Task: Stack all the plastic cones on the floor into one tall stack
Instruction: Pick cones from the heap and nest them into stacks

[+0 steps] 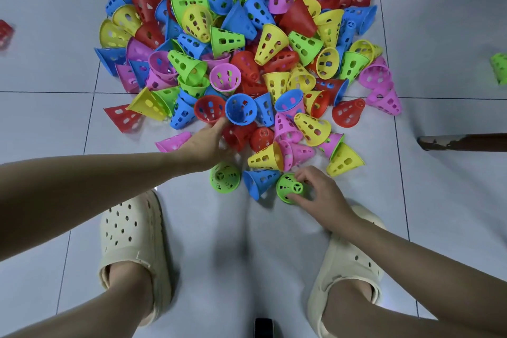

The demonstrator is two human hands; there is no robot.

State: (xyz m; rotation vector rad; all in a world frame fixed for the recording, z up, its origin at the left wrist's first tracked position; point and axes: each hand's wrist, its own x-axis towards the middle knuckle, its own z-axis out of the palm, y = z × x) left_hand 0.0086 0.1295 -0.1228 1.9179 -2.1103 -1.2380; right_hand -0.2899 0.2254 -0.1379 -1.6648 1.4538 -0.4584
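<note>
On the tiled floor, a heap of plastic cones lies loose. The right hand pinches a green cone. The left hand, fingers loosely spread, touches a red cone without gripping it.

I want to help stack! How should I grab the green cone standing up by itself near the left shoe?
Take the green perforated plastic cone from straight above, pinching its narrow closed top. It stands wide rim down on the floor, so the small spoked tip faces up and its sloping walls would let fingers slide. It sits clear of the blue cone beside it, so there is room all round.
</note>
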